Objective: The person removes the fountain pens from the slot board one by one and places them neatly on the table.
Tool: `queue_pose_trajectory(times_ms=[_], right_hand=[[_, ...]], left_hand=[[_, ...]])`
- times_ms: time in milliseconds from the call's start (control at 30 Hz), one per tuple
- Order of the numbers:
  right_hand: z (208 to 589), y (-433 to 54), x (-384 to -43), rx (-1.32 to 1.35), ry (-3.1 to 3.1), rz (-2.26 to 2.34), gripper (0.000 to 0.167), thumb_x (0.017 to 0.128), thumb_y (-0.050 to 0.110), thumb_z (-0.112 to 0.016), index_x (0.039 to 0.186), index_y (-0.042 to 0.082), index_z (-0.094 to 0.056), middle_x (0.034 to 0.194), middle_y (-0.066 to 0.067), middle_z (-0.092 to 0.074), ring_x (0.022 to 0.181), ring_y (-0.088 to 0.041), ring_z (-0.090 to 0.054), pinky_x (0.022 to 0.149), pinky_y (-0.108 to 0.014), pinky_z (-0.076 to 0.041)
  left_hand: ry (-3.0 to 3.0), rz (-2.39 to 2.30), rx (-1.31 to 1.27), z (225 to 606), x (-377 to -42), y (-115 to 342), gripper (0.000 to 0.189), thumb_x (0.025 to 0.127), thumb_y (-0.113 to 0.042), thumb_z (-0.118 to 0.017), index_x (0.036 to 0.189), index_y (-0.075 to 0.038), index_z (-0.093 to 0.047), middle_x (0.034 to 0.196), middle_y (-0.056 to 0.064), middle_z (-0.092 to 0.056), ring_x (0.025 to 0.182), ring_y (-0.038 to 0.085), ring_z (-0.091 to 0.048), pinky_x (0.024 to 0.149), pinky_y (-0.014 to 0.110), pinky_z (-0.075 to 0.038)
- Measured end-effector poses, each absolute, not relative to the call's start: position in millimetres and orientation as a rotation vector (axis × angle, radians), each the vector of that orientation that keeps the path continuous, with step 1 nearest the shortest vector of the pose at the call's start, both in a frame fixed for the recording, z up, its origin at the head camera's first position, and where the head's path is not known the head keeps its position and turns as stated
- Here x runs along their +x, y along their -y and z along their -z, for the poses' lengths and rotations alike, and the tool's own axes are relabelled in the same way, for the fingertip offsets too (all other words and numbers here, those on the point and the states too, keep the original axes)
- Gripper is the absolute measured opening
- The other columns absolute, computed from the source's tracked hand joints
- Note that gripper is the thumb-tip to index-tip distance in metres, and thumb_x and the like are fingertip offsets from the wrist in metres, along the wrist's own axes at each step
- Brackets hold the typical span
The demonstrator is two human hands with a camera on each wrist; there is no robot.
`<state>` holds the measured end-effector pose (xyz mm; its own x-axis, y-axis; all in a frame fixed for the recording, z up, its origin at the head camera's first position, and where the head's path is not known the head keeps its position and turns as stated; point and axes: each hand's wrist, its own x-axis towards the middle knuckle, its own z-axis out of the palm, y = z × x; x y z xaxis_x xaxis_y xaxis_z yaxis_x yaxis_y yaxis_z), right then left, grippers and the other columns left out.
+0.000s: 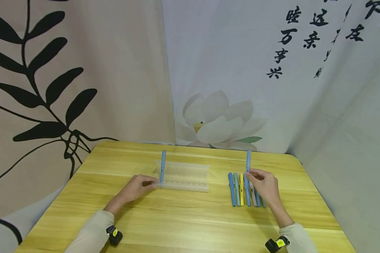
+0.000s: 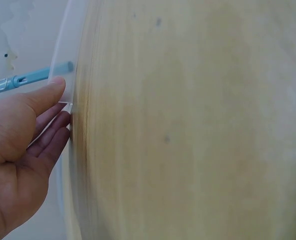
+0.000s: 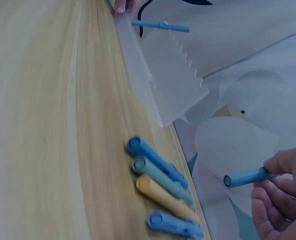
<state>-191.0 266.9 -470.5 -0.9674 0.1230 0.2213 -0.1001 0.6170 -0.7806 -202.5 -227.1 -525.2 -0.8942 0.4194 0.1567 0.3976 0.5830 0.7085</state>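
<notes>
My right hand (image 1: pixel 266 184) pinches a light blue pen (image 1: pixel 248 160) upright over a row of pens; in the right wrist view the held pen (image 3: pixel 245 177) points its round end away from the fingers. My left hand (image 1: pixel 136 188) holds the left end of a clear plastic pen rack (image 1: pixel 183 186), thumb on its edge in the left wrist view. Another light blue pen (image 1: pixel 163 167) stands upright in the rack's left end. The row includes a blue pen (image 1: pixel 232 189), a teal pen (image 1: pixel 236 189) and a yellow pen (image 1: pixel 242 189); the right hand partly covers its right side.
The wooden table (image 1: pixel 177 225) ends at a back edge close behind the rack and pens. A printed curtain (image 1: pixel 221 63) hangs right behind it, and a pale curtain (image 1: pixel 354 140) runs along the right side.
</notes>
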Motion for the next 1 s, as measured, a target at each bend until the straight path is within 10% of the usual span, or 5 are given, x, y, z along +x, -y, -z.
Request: queue_pose_trajectory(times_ms=[1000], right_hand=[[485, -328, -176, -0.251, 2.705, -1.093, 0.042, 0.098, 0.036, -0.069, 0.12, 0.001, -0.075, 0.106, -0.015, -0.077, 0.091, -0.021, -0.071, 0.068, -0.022, -0.053]], left_hand=[[-2.75, -1.232, 0.693, 527, -204, 227, 0.032, 0.099, -0.02, -0.069, 0.126, -0.004, -0.072, 0.126, 0.011, -0.072, 0.118, 0.032, -0.067, 0.099, 0.05, -0.054]])
